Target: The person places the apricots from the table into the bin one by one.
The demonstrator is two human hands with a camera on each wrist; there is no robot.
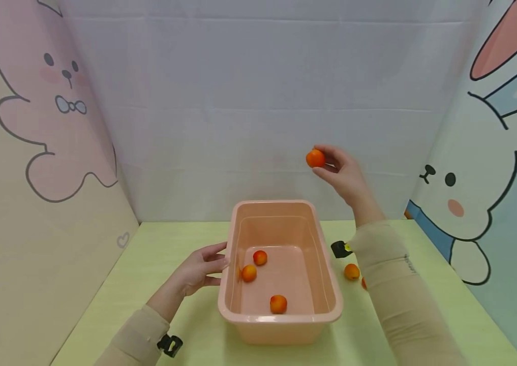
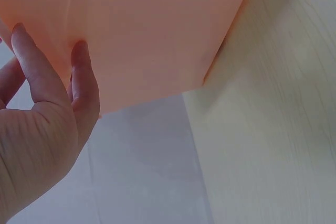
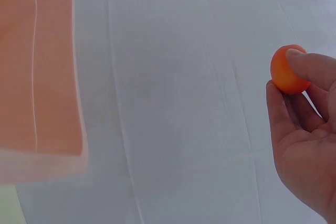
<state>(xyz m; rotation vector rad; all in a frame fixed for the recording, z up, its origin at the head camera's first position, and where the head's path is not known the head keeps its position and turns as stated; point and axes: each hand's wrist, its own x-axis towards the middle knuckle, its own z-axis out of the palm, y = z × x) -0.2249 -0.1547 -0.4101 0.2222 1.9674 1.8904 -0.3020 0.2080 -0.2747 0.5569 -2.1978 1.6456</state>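
Note:
High above the table, my right hand (image 1: 342, 175) pinches a small round orange-red fruit (image 1: 315, 158) between thumb and fingers. In the right wrist view the thumb lies over the top of the fruit (image 3: 286, 72), fingertips beneath it. A pink plastic basin (image 1: 281, 328) stands in front of me, lower than that hand and to its left. Inside it lie three similar fruits, one near the front (image 1: 278, 304) and two by the left wall (image 1: 249, 273). My left hand (image 1: 196, 269) rests its extended fingers (image 2: 84, 72) against the basin's left outer side, right below the rim.
To the right of the basin, an orange fruit (image 1: 352, 272) lies on the light green table (image 1: 185, 325), with another partly hidden behind my right sleeve (image 1: 391, 284). A pale cloth wall (image 1: 258, 112) closes the back, with cartoon-printed panels on both sides.

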